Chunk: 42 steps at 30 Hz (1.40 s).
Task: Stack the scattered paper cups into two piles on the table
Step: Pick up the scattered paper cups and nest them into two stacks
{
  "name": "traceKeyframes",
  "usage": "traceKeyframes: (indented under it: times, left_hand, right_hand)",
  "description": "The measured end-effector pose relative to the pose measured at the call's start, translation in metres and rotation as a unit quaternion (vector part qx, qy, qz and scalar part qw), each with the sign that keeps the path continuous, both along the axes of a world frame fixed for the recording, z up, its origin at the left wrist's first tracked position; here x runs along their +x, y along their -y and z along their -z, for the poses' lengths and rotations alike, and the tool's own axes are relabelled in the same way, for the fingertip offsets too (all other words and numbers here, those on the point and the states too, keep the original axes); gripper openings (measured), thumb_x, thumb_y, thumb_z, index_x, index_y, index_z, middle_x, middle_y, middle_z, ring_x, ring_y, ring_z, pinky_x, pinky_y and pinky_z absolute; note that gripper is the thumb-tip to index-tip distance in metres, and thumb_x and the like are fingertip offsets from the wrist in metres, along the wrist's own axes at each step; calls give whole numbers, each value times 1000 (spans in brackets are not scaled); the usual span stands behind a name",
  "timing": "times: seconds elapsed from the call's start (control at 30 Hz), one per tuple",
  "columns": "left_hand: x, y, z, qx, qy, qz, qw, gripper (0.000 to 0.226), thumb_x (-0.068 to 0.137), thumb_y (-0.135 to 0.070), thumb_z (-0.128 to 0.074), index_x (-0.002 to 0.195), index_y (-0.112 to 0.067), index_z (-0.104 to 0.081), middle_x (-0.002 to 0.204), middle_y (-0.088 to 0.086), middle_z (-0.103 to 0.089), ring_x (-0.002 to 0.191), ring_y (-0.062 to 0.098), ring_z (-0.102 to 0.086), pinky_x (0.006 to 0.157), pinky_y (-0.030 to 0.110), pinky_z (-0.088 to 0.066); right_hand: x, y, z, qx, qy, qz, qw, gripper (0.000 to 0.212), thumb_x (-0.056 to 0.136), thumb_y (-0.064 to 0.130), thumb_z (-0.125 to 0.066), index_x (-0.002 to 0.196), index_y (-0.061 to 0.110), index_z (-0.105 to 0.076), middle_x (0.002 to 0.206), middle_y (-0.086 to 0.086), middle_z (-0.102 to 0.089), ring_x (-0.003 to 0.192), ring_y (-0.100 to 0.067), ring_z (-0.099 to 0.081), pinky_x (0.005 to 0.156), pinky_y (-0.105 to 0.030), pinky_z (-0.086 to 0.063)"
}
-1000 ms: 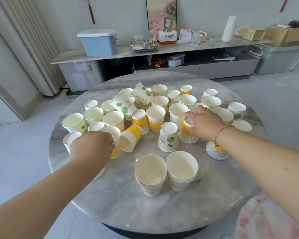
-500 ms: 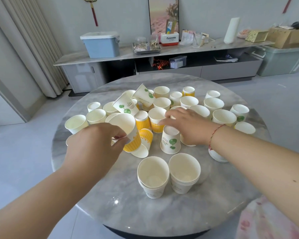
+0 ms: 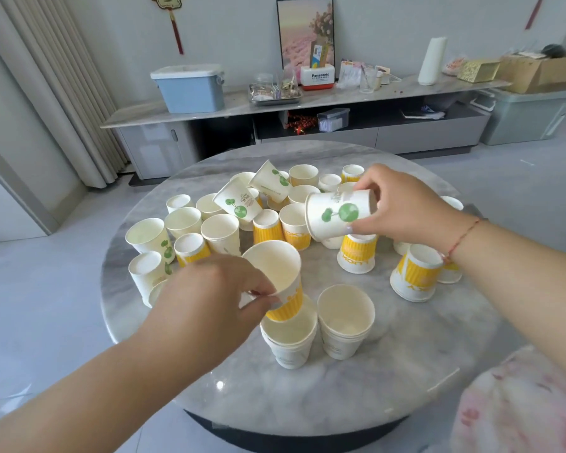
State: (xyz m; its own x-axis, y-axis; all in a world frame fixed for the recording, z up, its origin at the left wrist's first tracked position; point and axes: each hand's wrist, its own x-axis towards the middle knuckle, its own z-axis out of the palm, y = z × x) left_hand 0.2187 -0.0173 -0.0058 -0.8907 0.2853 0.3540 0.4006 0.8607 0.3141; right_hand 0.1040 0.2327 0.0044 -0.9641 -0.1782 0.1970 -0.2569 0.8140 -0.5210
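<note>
Near the round marble surface's (image 3: 307,397) front edge stood two short piles (image 3: 317,325) of smooth white paper cups, touching, with bare stone around them. The left hand (image 3: 209,295) pinched a ribbed yellow cup (image 3: 280,282) by its rim, tilted just above the left pile. Farther back, the right hand (image 3: 402,204) gripped a green-printed cup (image 3: 339,214) sideways over the scattered cups (image 3: 209,223) crowding the middle.

Blue bin (image 3: 190,88), framed picture (image 3: 305,31) — perhaps flowers

Home living rm: TV cabinet (image 3: 307,103), curtains (image 3: 62,93), framed pic (image 3: 305,31).
</note>
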Motion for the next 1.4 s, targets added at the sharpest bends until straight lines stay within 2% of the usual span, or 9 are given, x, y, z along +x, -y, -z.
traceKeyframes:
  times: [0.1, 0.2, 0.33, 0.5, 0.6, 0.87, 1.0, 1.17, 1.4]
  left_hand:
    - [3, -7, 11, -32, 18, 18, 999, 8, 68, -39, -65, 65, -34, -70, 57, -19, -59, 50, -8, -36, 47, 12, -27]
    - [7, -8, 16, -50, 16, 29, 998, 8, 68, -41, -65, 64, -35, -69, 59, -19, -61, 53, -3, -36, 47, 9, -24]
    - [2, -9, 20, -27, 68, 30, 997, 32, 73, -60, -61, 96, -39, -70, 77, -28, -55, 62, -9, -43, 61, 14, -35]
    - [0, -25, 8, 117, 53, 58, 990, 61, 77, -62, -55, 132, -36, -50, 94, -36, -51, 75, -14, -49, 66, 6, -39]
    - [-2, -30, 13, 97, 59, 77, 991, 62, 79, -61, -55, 135, -35, -48, 103, -33, -56, 88, -7, -50, 72, 1, -36]
    - [-4, -25, 23, 66, 83, 57, 993, 67, 74, -73, -50, 131, -36, -52, 92, -40, -48, 92, -6, -52, 72, 6, -39]
    - [-12, -11, 26, 74, 59, -16, 995, 41, 81, -51, -58, 117, -32, -63, 89, -27, -55, 89, -1, -54, 71, 11, -37]
    - [-34, 33, 40, -2, 33, -177, 984, 45, 79, -42, -69, 118, -22, -62, 122, 1, -61, 118, 26, -45, 93, 31, -32]
    - [-44, 79, 56, -123, 207, -265, 934, 69, 74, -46, -71, 136, -32, -43, 133, 6, -47, 122, 31, -42, 92, 37, -42]
  right_hand:
    - [17, -12, 3, -218, 106, -3, 970, 56, 57, 20, -86, 103, 14, -55, 94, 3, -64, 87, -17, -60, 81, -36, -49]
    - [28, -13, 14, -394, 231, -63, 887, 68, 53, 3, -83, 113, 5, -51, 104, -9, -62, 97, -21, -59, 96, -46, -46]
    - [40, -7, 32, -442, 299, -130, 836, 64, 58, -2, -70, 119, 7, -53, 112, -5, -62, 98, -14, -62, 77, -26, -56]
    - [55, 5, 46, -287, 229, -192, 910, 69, 60, 6, -80, 122, 22, -54, 119, 2, -65, 115, -11, -57, 94, -26, -48]
    - [58, 6, 43, -208, 177, -184, 944, 70, 61, 8, -85, 123, 21, -53, 114, 16, -62, 103, 11, -55, 87, -7, -42]
    - [55, -15, 62, -110, 208, -188, 954, 105, 56, 33, -88, 139, 37, -24, 128, 25, -47, 124, 15, -34, 100, -8, -30]
    - [43, -19, 57, -122, 202, -159, 959, 79, 66, 66, -63, 134, 34, -37, 129, 20, -49, 125, 6, -40, 100, -16, -35]
    - [1, -26, 64, 81, 21, -23, 996, 53, 84, 45, -59, 130, 22, -47, 129, -3, -52, 114, -21, -48, 89, -31, -38]
    - [-25, -12, 86, 252, 40, 27, 967, 46, 82, 48, -55, 122, 26, -47, 112, -10, -45, 105, -32, -47, 80, -35, -43]
